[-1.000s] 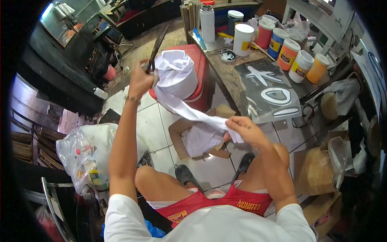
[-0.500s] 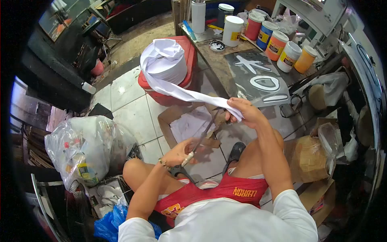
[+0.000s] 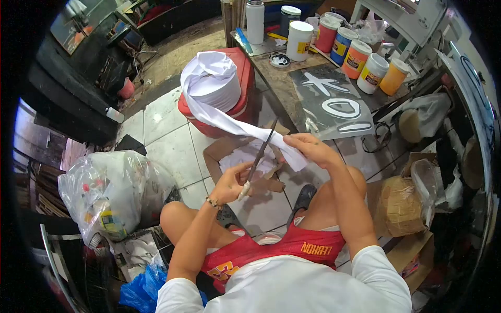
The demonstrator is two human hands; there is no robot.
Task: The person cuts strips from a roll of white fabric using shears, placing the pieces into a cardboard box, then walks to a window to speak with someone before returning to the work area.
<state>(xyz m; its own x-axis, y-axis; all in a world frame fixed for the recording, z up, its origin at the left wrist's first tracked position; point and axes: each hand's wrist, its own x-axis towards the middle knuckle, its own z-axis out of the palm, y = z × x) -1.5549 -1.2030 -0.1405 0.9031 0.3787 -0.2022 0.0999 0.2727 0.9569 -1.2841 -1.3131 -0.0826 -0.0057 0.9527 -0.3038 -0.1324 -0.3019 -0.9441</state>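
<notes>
My left hand [image 3: 232,183] is closed around the pale wrapped handle of dark scissors [image 3: 261,151], whose long blades point up and away, at the white fabric strip. My right hand [image 3: 313,150] pinches the white fabric strip [image 3: 235,125] near its loose end, which hangs below the fingers. The strip runs up to the left to a white fabric roll [image 3: 215,88] on a red cooler [image 3: 245,65]. Below the strip stands an open cardboard box [image 3: 213,160] with white fabric pieces [image 3: 245,158] in it.
On the workbench [image 3: 271,78] at the right are several paint jars [image 3: 357,58], a white bottle [image 3: 255,23] and a dark stencil sheet [image 3: 334,99]. A clear plastic bag [image 3: 115,193] sits at the left. A taped cardboard package [image 3: 402,206] lies at the right.
My left hand has come down from beside the roll to the strip, bringing the scissors. The view has shifted, and the strip's end now hangs lower from my right hand.
</notes>
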